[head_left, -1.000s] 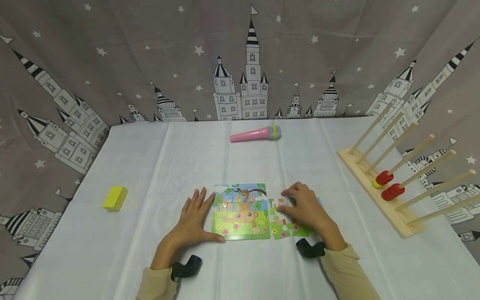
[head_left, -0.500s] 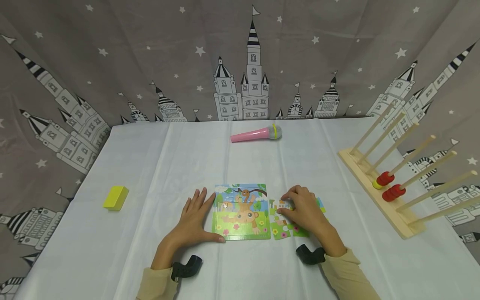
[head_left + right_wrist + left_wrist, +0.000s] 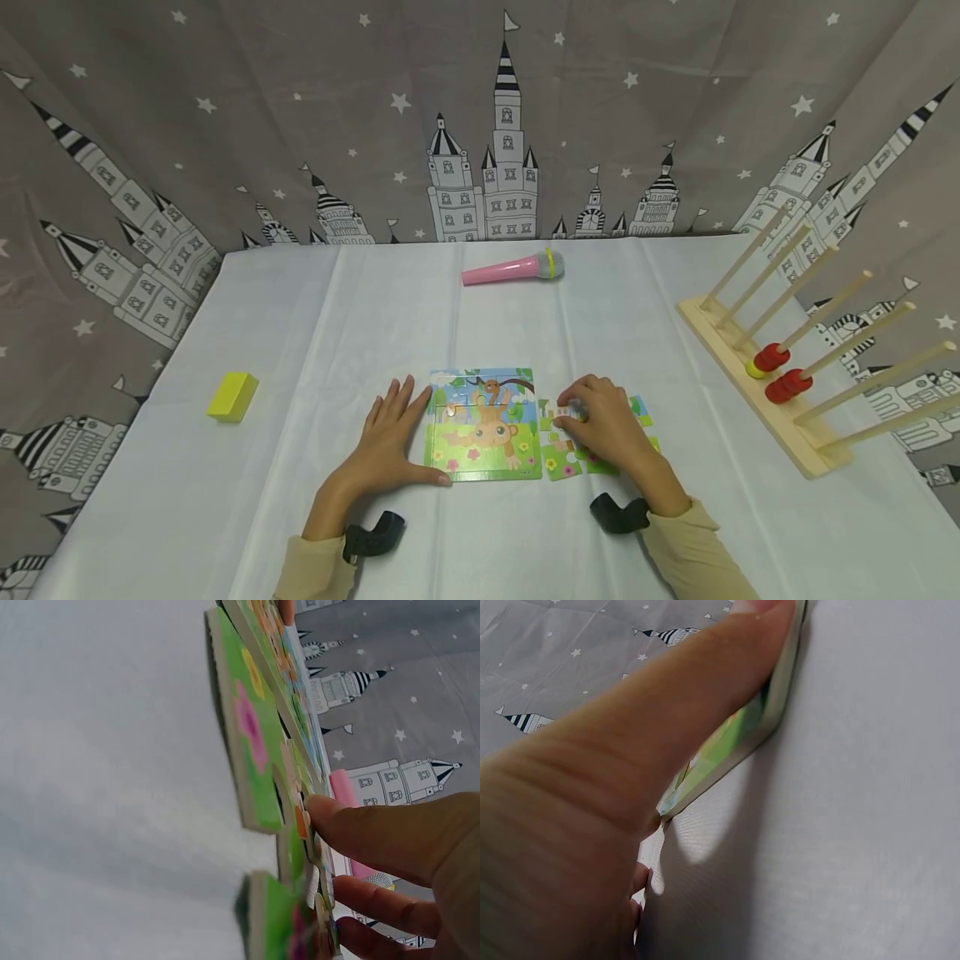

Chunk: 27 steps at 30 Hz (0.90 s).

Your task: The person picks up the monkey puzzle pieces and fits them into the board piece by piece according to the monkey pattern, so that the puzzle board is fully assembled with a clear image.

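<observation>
A picture puzzle in a square tray (image 3: 483, 425), with a monkey on green and blue, lies flat in the head view. Along its left side my left hand (image 3: 390, 442) is spread, fingers straight, the thumb (image 3: 682, 690) resting at the near left corner. Right of the tray, several loose puzzle pieces (image 3: 561, 460) are laid side by side. Over them, my right hand (image 3: 611, 429) has thumb and fingers curled round one puzzle piece (image 3: 564, 410). In the right wrist view the thumb (image 3: 352, 825) touches the pieces' near face; the hand hides part of them.
A pink toy microphone (image 3: 502, 270) lies at the back of the white-covered table (image 3: 360, 317). At the left is a yellow block (image 3: 232, 397). A wooden peg stand (image 3: 757, 387) with red and yellow beads stands at the right. A grey castle-print curtain (image 3: 315, 75) hangs behind.
My right hand has shifted slightly toward me, its fingertips a little to the left, uncovering more of the blue and green pieces beyond it. My left hand stays put.
</observation>
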### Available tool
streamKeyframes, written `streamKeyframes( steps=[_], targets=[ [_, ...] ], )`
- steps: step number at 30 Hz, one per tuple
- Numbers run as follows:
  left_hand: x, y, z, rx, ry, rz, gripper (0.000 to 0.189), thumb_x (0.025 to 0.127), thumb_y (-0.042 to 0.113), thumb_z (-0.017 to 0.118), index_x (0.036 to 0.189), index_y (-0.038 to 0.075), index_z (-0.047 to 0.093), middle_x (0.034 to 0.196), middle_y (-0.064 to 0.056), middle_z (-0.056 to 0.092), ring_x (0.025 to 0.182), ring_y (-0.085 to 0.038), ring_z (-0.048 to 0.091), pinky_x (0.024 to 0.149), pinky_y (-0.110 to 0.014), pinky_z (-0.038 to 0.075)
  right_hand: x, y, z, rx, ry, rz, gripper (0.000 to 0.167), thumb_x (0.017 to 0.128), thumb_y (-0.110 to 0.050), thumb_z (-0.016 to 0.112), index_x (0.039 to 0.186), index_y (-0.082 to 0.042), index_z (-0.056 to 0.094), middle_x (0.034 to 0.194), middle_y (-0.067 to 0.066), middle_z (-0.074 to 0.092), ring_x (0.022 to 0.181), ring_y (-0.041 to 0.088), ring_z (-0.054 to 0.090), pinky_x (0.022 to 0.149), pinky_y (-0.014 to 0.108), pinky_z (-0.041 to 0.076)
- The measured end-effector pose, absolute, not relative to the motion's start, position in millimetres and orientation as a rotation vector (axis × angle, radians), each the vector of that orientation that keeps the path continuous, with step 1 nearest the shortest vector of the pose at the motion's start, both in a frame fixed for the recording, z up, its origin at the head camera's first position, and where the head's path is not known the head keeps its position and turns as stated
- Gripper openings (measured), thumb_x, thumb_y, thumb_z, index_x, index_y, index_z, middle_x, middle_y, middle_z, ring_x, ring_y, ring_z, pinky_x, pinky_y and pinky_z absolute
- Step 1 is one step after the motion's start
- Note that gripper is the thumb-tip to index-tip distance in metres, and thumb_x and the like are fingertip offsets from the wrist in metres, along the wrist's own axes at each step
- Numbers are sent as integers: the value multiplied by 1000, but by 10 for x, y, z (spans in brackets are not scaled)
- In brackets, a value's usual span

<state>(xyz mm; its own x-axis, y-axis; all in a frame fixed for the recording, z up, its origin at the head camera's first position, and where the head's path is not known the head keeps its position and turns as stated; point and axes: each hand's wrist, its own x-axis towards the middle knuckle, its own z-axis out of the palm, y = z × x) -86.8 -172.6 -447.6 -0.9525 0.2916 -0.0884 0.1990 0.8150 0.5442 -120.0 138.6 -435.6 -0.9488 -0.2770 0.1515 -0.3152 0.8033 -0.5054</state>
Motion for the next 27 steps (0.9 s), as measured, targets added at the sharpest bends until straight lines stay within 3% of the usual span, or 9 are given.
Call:
streamKeyframes(
  steps=[6,18,23,27],
  targets=[
    [-869,-1729,-4477,387,2834,826,123,48,61,78,145,12,21,153,-16,5,141,-35,-3,112,-54,-1,-1195,1378,-4355,476,-2903,821,30,70,-23,77,96,-12,66,95,2,66,90,22,55,79,41,37],
    [-865,-1726,-4469,389,2834,824,123,48,60,79,145,12,21,153,-16,6,141,-35,-2,112,-54,-1,-1190,1366,-4365,490,-2862,953,33,70,-18,77,99,-10,64,95,4,62,90,21,56,88,42,37],
    [-865,-1731,-4473,387,2832,824,123,49,61,78,145,12,20,153,-16,5,141,-35,-3,112,-54,-1,-1183,1372,-4364,481,-2853,1070,32,71,-14,76,100,-11,64,93,2,56,85,14,53,78,33,47],
    [-865,-1733,-4479,388,2830,829,123,49,61,78,145,13,20,153,-15,5,141,-35,-3,112,-53,-1,-1170,1379,-4362,517,-2833,1140,30,72,-13,75,100,-12,63,93,0,54,84,10,52,72,27,47]
  ],
)
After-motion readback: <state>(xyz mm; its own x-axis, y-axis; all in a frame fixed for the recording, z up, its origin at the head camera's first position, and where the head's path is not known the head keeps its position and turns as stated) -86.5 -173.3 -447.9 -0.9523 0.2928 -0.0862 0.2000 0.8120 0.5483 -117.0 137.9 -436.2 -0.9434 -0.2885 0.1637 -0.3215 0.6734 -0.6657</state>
